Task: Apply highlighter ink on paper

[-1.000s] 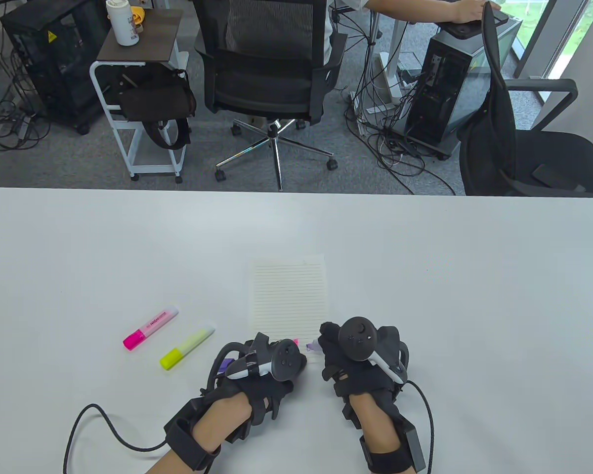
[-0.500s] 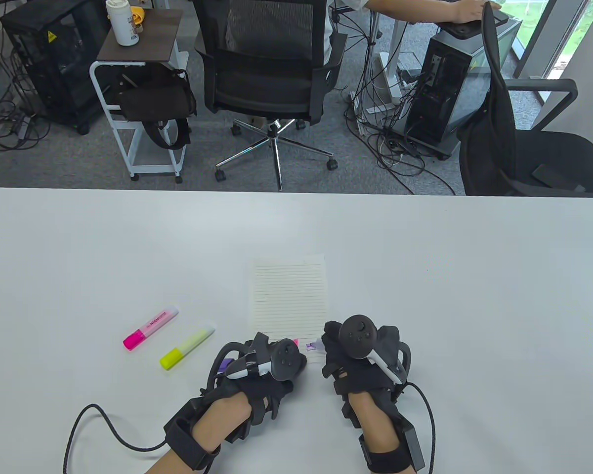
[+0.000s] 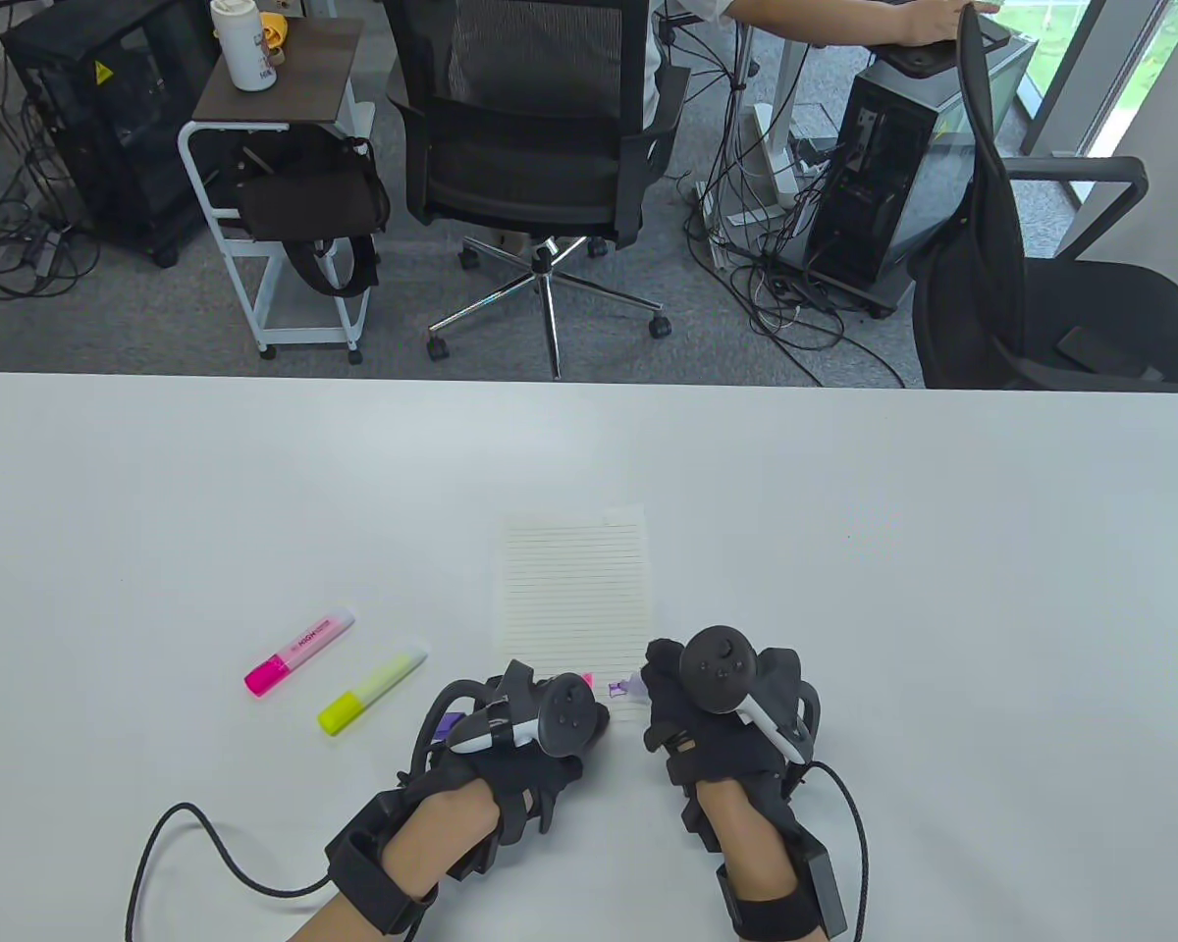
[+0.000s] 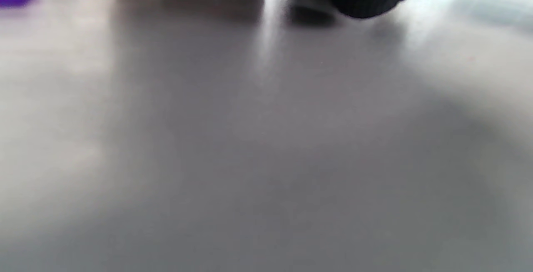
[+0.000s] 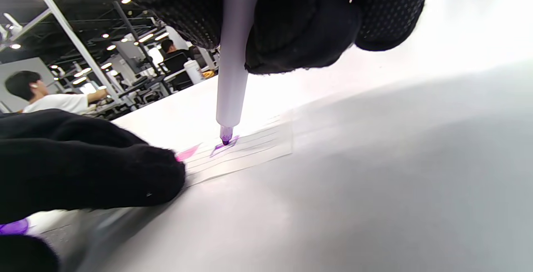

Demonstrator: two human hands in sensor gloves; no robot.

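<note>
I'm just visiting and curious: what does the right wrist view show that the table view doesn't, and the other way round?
Only the right wrist view shows the purple highlighter's tip touching the paper on a purple mark. Only the table view shows the pink highlighter and yellow highlighter lying capped to the left. Both show the right hand gripping the marker and the left hand resting on the sheet.

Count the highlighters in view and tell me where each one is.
3: pink highlighter and yellow highlighter lie capped on the table left of the paper; purple highlighter is in the right hand, tip on paper.
</note>
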